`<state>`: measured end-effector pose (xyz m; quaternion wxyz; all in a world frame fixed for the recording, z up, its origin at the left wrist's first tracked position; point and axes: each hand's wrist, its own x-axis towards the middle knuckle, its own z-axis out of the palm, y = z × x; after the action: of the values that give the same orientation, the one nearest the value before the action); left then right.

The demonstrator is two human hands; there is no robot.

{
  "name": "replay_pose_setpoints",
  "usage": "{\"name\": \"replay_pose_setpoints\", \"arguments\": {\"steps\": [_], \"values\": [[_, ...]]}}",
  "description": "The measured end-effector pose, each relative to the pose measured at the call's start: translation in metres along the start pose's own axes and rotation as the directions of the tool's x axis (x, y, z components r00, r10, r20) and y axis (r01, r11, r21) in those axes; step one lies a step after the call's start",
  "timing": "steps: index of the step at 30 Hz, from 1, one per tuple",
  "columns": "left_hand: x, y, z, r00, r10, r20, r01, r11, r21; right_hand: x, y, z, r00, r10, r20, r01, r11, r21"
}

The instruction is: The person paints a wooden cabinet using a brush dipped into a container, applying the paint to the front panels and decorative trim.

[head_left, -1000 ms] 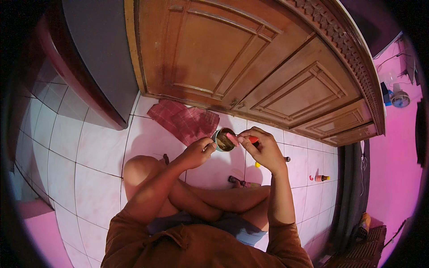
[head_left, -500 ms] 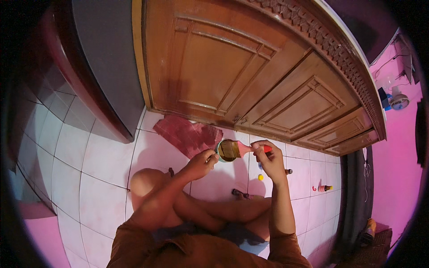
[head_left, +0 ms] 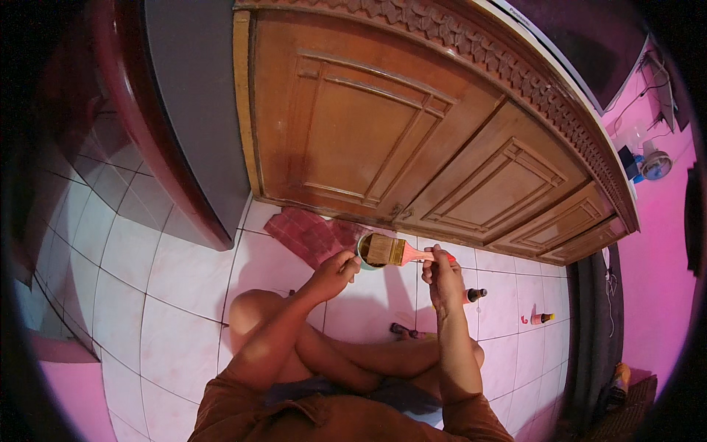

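My left hand (head_left: 335,274) pinches the side of a small pale green cup (head_left: 363,259) with dark liquid inside, and the cup's mouth tips toward me. In my right hand (head_left: 443,280) is a wide flat paintbrush (head_left: 398,252) with a red handle, gripped near the handle's end. Its bristles lie over the cup's mouth, pointing left, and cover part of the opening. Whether the bristle tips touch the liquid or the rim, I cannot tell. Both hands are held above the floor in front of my crossed legs.
A carved wooden cabinet (head_left: 368,118) stands just ahead, with a dark red checked cloth (head_left: 298,234) on the tiles at its foot. Right of my arm are a dark-capped bottle (head_left: 475,295) and a smaller yellow-capped bottle (head_left: 543,318). A grey panel (head_left: 195,103) rises at left.
The brush has turned so more of its flat face and metal band shows, and it sits slightly farther right. My right hand has shifted with it. The whole view has tilted a little upward.
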<state>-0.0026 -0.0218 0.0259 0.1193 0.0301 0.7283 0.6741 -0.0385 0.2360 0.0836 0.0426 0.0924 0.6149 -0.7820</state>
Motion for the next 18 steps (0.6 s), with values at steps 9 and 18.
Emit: {"name": "replay_pose_setpoints", "arguments": {"steps": [9, 18], "values": [[0.002, -0.008, -0.006, 0.998, 0.057, -0.027, -0.058, 0.997, -0.047, 0.004, 0.017, 0.005, 0.978, 0.208, -0.021, -0.191, 0.929, 0.316], [0.007, -0.012, -0.009, 1.0, 0.019, -0.022, -0.021, 0.993, -0.117, 0.009, 0.026, 0.004, 0.952, 0.298, 0.073, -0.296, 0.832, 0.469]]}}
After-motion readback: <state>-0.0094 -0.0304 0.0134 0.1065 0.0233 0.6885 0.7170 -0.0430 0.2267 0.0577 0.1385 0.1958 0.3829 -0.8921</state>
